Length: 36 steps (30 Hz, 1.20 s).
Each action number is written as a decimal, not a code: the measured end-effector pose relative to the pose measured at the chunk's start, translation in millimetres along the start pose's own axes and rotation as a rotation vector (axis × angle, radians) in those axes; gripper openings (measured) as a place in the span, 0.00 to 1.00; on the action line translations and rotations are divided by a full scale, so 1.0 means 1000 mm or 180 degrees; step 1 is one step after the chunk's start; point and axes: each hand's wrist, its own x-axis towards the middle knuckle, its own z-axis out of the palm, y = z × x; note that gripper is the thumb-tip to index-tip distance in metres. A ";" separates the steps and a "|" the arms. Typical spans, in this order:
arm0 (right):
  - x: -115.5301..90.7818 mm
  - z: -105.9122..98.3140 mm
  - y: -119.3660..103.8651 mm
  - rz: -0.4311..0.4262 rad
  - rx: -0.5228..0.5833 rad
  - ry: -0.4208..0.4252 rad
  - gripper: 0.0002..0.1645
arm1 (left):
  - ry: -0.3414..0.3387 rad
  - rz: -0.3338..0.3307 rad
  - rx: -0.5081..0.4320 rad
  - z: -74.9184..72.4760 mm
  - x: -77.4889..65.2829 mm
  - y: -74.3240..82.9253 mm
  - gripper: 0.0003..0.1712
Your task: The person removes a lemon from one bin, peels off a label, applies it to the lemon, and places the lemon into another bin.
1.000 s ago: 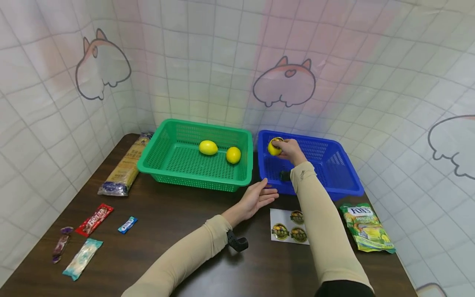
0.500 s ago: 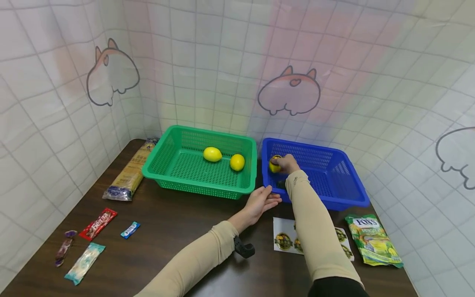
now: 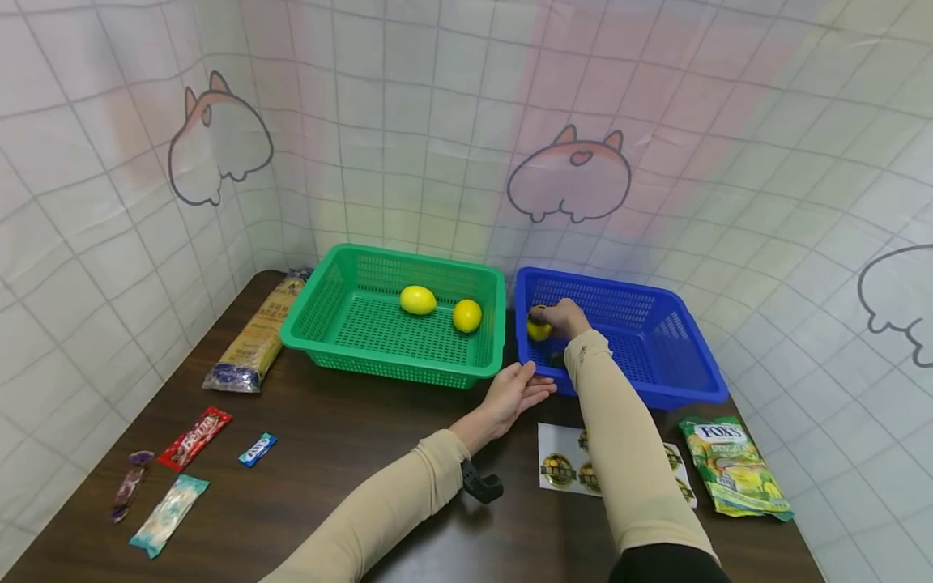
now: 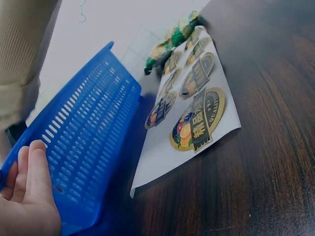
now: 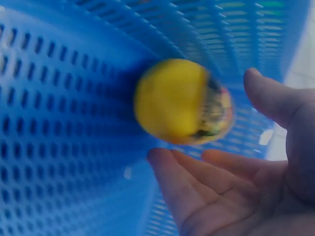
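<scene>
A yellow lemon (image 5: 170, 101) with a dark label on one side lies in the near left part of the blue basket (image 3: 681, 344). My right hand (image 3: 567, 316) is down inside that basket. In the right wrist view its thumb and fingers are spread apart around the lemon, with a gap showing. My left hand (image 3: 508, 398) is at the basket's near left corner, thumb by the rim and straight fingers along the outer wall (image 4: 93, 132). Two more lemons (image 3: 418, 300) sit in the green basket (image 3: 386, 372) to the left.
A sheet of round fruit stickers (image 4: 197, 123) lies under my right forearm. A green Fox's candy bag (image 3: 732, 465) is at the right. Several wrapped snacks, including a red one (image 3: 195, 439), lie left, near a long yellow packet (image 3: 258, 332). A curtain stands behind.
My right hand has lowered the labelled lemon into the blue basket and its fingers have come away from it. My left hand has moved up to the basket's near corner.
</scene>
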 end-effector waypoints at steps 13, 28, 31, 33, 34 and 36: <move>-0.069 -0.051 -0.049 -0.0789 -0.0762 0.0178 0.48 | 0.0029 0.0115 0.0210 0.003 0.014 0.013 0.18; -0.155 -0.005 0.001 -0.1719 -0.0175 0.0547 0.30 | -0.0538 0.0058 0.1793 -0.041 -0.039 0.014 0.21; -0.165 0.010 0.015 -0.1751 0.0058 0.0533 0.28 | -0.0592 0.0240 0.2098 -0.049 -0.051 0.019 0.22; -0.170 0.021 0.024 -0.1759 0.0240 0.0486 0.27 | -0.0620 0.0383 0.2246 -0.054 -0.058 0.022 0.23; -0.172 0.027 0.027 -0.1766 0.0314 0.0455 0.27 | -0.0626 0.0447 0.2303 -0.057 -0.061 0.024 0.23; -0.175 0.038 0.035 -0.1720 0.0507 0.0355 0.26 | -0.0634 0.0561 0.2374 -0.063 -0.068 0.026 0.23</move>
